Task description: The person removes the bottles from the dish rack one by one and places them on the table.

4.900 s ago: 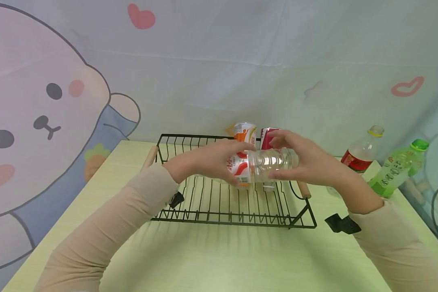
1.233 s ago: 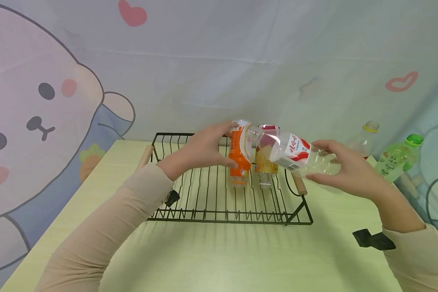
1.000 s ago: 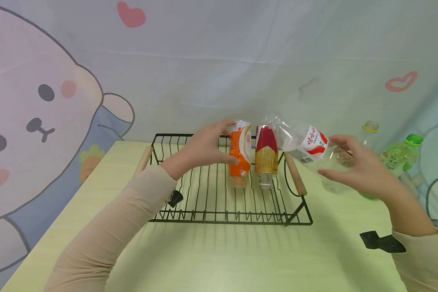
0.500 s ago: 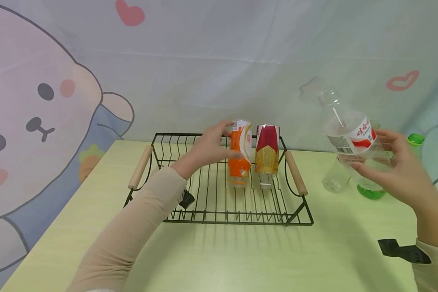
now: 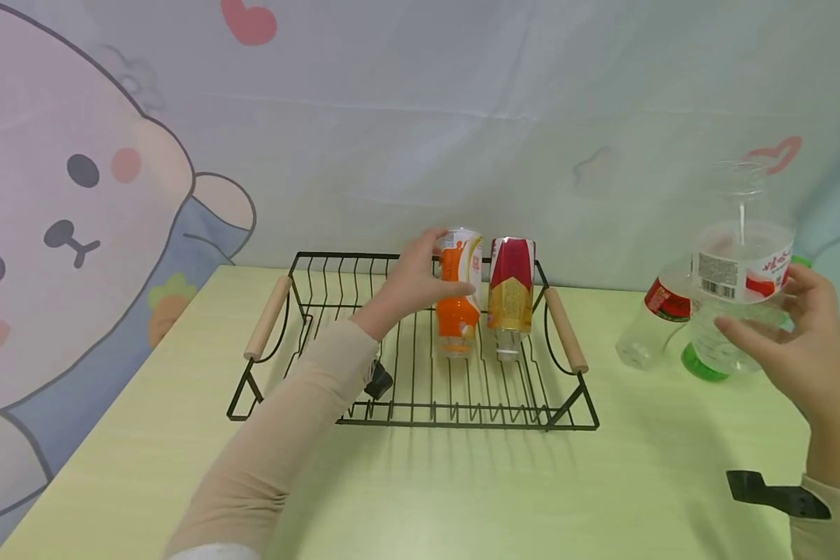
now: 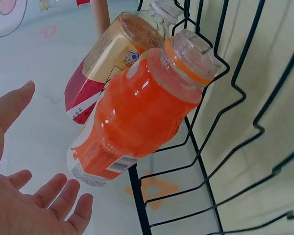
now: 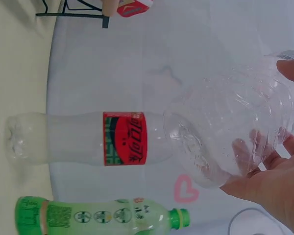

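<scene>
My right hand point(image 5: 805, 342) grips a clear plastic bottle point(image 5: 735, 260) with a white and red label around its lower part. The bottle is held upright above the table's right side; its base shows in the right wrist view. My left hand point(image 5: 420, 284) is spread beside an orange drink bottle point(image 5: 458, 311). In the left wrist view its fingers point(image 6: 59, 196) stand apart from that bottle. The orange bottle and a red-and-gold bottle point(image 5: 512, 288) lean neck-down in a black wire dish rack point(image 5: 467, 425).
Behind the held bottle stand a cola bottle point(image 7: 125, 138) with a red label and a green bottle point(image 7: 103, 215) with a green cap. The rack has wooden handles point(image 5: 567, 330) at both ends. A patterned curtain point(image 5: 392, 140) hangs behind the table point(image 5: 504, 498).
The clear bottle, earlier lying level between both hands over the rack, has moved right in my right hand and turned upright. My left hand has let go of it and stays by the orange bottle.
</scene>
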Tool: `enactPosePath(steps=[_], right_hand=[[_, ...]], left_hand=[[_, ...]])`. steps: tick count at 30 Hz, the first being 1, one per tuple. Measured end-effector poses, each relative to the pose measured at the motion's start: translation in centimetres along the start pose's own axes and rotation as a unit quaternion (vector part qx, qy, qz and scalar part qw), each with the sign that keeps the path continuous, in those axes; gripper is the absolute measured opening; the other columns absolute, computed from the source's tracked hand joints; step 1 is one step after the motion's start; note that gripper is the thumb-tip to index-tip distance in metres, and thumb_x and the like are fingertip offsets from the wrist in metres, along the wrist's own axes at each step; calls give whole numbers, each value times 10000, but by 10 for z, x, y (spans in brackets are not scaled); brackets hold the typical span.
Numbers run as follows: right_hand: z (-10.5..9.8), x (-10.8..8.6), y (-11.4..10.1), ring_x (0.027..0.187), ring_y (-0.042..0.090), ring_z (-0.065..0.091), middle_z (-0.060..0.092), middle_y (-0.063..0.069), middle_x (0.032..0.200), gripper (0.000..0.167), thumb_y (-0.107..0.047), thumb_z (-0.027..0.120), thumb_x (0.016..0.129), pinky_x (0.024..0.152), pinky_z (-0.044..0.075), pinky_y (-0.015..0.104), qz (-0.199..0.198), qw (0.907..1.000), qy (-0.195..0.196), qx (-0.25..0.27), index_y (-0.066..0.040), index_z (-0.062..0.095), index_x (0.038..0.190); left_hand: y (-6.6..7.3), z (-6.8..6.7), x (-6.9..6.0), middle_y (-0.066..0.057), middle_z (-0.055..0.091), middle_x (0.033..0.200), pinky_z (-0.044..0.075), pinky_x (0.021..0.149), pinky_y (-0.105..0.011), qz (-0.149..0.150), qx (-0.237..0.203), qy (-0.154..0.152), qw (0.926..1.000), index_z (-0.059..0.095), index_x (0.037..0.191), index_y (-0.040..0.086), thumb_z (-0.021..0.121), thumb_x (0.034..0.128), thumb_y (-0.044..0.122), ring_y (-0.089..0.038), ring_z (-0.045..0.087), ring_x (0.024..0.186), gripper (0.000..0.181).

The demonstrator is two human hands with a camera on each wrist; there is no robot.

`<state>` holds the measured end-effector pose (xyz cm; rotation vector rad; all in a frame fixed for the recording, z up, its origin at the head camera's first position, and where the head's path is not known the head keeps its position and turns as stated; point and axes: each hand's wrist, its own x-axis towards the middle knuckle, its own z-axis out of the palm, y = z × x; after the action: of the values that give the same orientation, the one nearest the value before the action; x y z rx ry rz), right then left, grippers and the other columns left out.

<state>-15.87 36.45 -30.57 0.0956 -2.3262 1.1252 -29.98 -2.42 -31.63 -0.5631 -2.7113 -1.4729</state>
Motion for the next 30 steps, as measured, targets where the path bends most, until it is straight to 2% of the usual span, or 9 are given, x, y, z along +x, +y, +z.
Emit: enactPosePath(steps=[4, 11, 16, 18, 22, 30], right_hand=[[-4, -6, 12, 1040, -21, 397, 316, -212, 1252, 811, 99, 651, 827, 760, 403, 2, 192, 9996, 183, 15, -188, 246, 1469], [-8, -12, 32, 1068, -29, 389, 335, -218, 1245, 813, 92, 638, 839, 780, 389, 34, 684, 9957, 628, 11, -213, 230, 1472], [-10, -15, 45, 1136, 0, 414, 377, -209, 1249, 780, 94, 620, 848, 904, 408, 98, 1095, 9896, 897, 258, -234, 275, 1465], [-12, -17, 49, 1195, 14, 406, 368, -224, 1258, 753, 55, 605, 874, 1006, 379, 160, 1327, 9864, 926, 276, -254, 265, 1471], [-12, -21, 57, 1313, 35, 358, 342, -253, 1278, 706, -27, 581, 912, 1126, 283, 288, 1711, 9798, 1027, 154, -287, 253, 1480], [-12, -24, 75, 1355, 53, 306, 322, -180, 1423, 697, -28, 554, 917, 1119, 269, 212, 1886, 9727, 1354, 9, -299, 264, 1489]], left_hand=[[-1, 9, 5, -99, 433, 1398, 534, 872, -377, -66, -40, 153, 9999, 265, 1498, 140, 818, 766, 267, -268, 467, 1226, 927], [-1, 17, 8, -101, 388, 1433, 525, 896, -392, -325, 64, 429, 9985, 224, 1516, 145, 811, 774, 282, -281, 466, 1241, 956], [-3, 21, 10, -96, 386, 1422, 518, 908, -385, -438, 59, 544, 9975, 207, 1517, 142, 820, 766, 274, -257, 484, 1190, 978], [-5, 24, 11, -98, 386, 1423, 503, 933, -398, -421, 153, 600, 9972, 201, 1517, 133, 826, 758, 277, -258, 480, 1176, 994], [-9, 28, 13, -102, 402, 1420, 467, 977, -416, -390, 410, 698, 9960, 187, 1522, 128, 838, 736, 285, -267, 457, 1184, 1032], [-14, 31, 13, -140, 481, 1292, 505, 919, -413, -550, 181, 496, 9971, 110, 1535, 185, 838, 735, 266, -278, 513, 1120, 1084]])
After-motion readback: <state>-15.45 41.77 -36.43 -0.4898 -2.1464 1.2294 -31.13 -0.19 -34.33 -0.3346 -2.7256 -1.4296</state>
